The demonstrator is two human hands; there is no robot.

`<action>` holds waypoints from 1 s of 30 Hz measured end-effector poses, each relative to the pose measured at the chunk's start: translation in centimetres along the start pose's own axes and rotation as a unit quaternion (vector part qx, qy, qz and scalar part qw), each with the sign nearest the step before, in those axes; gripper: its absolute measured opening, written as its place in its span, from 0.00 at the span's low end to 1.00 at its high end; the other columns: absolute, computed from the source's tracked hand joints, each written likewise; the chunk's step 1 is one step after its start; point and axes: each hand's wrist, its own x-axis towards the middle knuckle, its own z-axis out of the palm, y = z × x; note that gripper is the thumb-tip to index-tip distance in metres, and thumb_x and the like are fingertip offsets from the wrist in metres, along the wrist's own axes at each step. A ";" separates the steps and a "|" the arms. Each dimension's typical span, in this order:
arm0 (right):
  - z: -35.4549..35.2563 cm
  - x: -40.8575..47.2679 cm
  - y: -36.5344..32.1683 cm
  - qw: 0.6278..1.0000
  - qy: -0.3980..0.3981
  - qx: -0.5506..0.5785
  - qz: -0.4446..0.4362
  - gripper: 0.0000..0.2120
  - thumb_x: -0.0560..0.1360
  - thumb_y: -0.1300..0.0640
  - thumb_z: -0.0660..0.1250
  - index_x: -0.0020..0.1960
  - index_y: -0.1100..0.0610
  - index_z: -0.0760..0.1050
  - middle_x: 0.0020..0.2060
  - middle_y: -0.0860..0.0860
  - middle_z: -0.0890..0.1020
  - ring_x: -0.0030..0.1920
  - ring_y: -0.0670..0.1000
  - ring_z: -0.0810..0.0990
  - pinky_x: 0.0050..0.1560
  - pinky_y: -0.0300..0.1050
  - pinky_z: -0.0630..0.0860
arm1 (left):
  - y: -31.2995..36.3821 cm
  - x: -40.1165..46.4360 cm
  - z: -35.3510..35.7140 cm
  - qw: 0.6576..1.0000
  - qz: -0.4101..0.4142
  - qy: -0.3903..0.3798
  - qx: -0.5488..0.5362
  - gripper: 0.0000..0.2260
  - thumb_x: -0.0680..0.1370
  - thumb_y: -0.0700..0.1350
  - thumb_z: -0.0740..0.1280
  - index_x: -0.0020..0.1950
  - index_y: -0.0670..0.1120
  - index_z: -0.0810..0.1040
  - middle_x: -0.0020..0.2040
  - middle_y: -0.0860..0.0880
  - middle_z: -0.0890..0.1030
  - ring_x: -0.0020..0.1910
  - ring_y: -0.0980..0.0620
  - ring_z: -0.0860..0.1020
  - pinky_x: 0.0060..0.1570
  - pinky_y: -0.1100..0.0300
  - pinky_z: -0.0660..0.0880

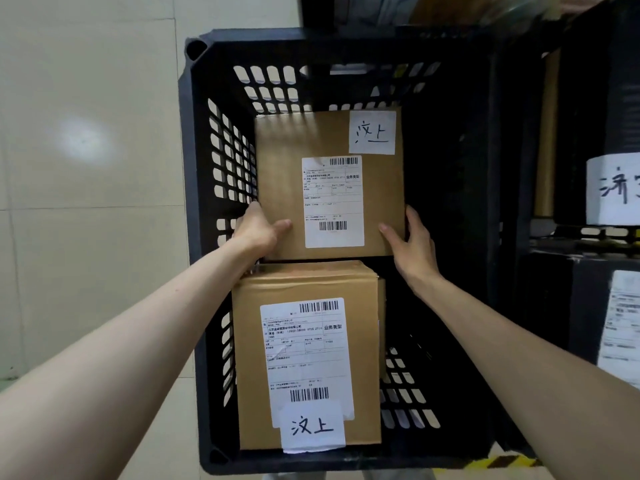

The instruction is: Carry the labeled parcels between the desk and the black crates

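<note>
Crate (204, 237), black, holds two labeled parcels: near parcel (308, 358) set down, far parcel (329, 188) gripped at its sides by left hand (258, 230) and right hand (414, 244), so placing or lifting is judged unfinished.

Both bare forearms reach forward, converging on far box (329, 188). Left hand (258, 230) at box's near-left corner, thumb on top face, fingers hidden at side. Right hand (412, 242) at near-right corner, thumb on top face, fingers curled round right edge.
</note>
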 end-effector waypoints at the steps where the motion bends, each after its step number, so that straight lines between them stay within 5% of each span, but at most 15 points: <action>1: 0.3 0.3 0.2 1.000 0.001 -0.002 0.005 0.30 0.82 0.53 0.65 0.80 0.53 0.58 0.71 0.49 0.72 0.68 0.47 0.71 0.64 0.38 0.68 | 0.0 0.2 0.1 1.000 -0.001 -0.001 0.008 0.31 0.75 0.59 0.73 0.72 0.47 0.69 0.69 0.45 0.76 0.68 0.42 0.74 0.70 0.45 0.71; 11: 1.3 2.6 1.6 1.000 0.015 -0.008 0.023 0.28 0.82 0.55 0.64 0.79 0.54 0.59 0.71 0.51 0.73 0.62 0.42 0.69 0.60 0.36 0.67 | -0.3 2.8 1.8 0.999 -0.007 0.007 0.046 0.32 0.76 0.49 0.76 0.74 0.42 0.64 0.70 0.41 0.74 0.67 0.39 0.74 0.69 0.44 0.70; 17: 1.1 2.5 0.4 0.990 -0.010 -0.144 0.000 0.32 0.83 0.52 0.63 0.81 0.55 0.51 0.76 0.54 0.65 0.73 0.55 0.67 0.71 0.47 0.67 | 0.1 2.0 1.2 0.990 0.097 0.068 0.074 0.32 0.75 0.45 0.77 0.73 0.43 0.66 0.72 0.43 0.73 0.68 0.41 0.74 0.70 0.43 0.71; 20: 0.9 2.0 -1.2 0.927 -0.029 -0.358 -0.106 0.35 0.83 0.50 0.61 0.82 0.57 0.45 0.81 0.55 0.49 0.79 0.57 0.54 0.78 0.53 0.57 | 0.6 0.7 0.6 0.952 0.213 0.078 0.206 0.37 0.78 0.45 0.74 0.81 0.43 0.57 0.81 0.44 0.58 0.80 0.43 0.60 0.77 0.46 0.62; 24: 1.2 3.0 -2.7 0.841 -0.060 -0.496 -0.206 0.36 0.83 0.46 0.58 0.82 0.58 0.43 0.81 0.56 0.45 0.81 0.55 0.45 0.80 0.51 0.45 | 1.6 0.3 0.9 0.873 0.297 0.068 0.381 0.41 0.80 0.53 0.69 0.83 0.43 0.48 0.84 0.45 0.46 0.83 0.46 0.47 0.79 0.51 0.57; 30: 2.2 4.4 -1.6 0.811 -0.083 -0.546 -0.192 0.40 0.82 0.43 0.59 0.81 0.56 0.40 0.81 0.55 0.40 0.81 0.55 0.39 0.79 0.53 0.41 | 1.4 2.2 2.1 0.851 0.268 0.057 0.447 0.43 0.81 0.58 0.66 0.83 0.44 0.43 0.83 0.47 0.41 0.83 0.47 0.43 0.78 0.51 0.58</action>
